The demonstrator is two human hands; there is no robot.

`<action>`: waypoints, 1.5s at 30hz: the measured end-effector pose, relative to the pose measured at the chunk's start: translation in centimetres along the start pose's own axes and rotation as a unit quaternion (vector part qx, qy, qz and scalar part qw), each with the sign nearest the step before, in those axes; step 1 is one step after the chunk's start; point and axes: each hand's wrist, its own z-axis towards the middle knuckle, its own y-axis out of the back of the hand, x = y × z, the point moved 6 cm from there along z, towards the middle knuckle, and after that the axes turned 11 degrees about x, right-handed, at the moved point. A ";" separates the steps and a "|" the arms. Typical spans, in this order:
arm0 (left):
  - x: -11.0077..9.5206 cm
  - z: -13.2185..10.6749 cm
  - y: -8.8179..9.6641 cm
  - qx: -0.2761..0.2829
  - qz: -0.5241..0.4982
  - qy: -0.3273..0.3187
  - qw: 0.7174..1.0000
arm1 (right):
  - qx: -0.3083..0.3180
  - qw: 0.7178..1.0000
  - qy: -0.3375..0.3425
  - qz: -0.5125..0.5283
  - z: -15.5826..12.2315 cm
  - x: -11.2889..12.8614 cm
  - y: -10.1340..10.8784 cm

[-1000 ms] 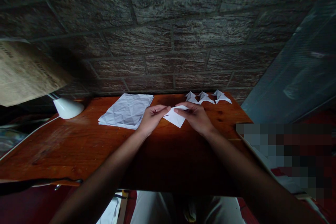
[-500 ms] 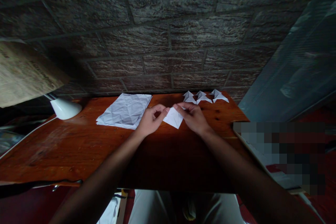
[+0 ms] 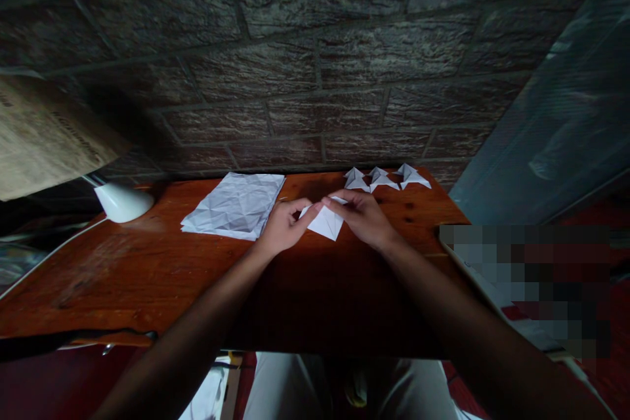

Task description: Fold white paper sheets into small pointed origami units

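Observation:
A small folded white paper point(image 3: 325, 223) lies on the wooden table point(image 3: 147, 262) between my two hands. My left hand point(image 3: 284, 226) pinches its left corner, fingers closed on the edge. My right hand point(image 3: 361, 218) presses and grips its upper right part with bent fingers. To the left of my left hand rests a stack of creased white sheets point(image 3: 233, 205). Three finished folded paper pieces point(image 3: 384, 178) stand in a row at the table's far right edge, just beyond my right hand.
A white lamp base point(image 3: 122, 202) with a cord stands at the far left under a tan shade point(image 3: 44, 138). A brick wall point(image 3: 315, 52) rises behind the table. A blurred patch lies at the right. A dark handled object point(image 3: 73, 340) lies along the near left edge.
My hands and the folded paper have stayed in nearly the same spot. The fingers have shifted slightly on the paper, the left fingertips closing toward the right hand's.

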 end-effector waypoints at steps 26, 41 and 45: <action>0.6 0.8 -0.2 -0.049 -0.256 0.041 0.964 | -0.101 0.992 -0.008 0.074 -0.1 -0.3 1.3; 2.3 0.8 -0.9 -0.124 -0.431 0.075 0.891 | -0.042 0.998 0.025 -0.028 -0.1 -0.5 -0.1; 2.5 0.8 -1.1 -0.129 -0.451 0.080 0.879 | -0.013 1.000 -0.010 0.008 0.0 -0.5 -0.5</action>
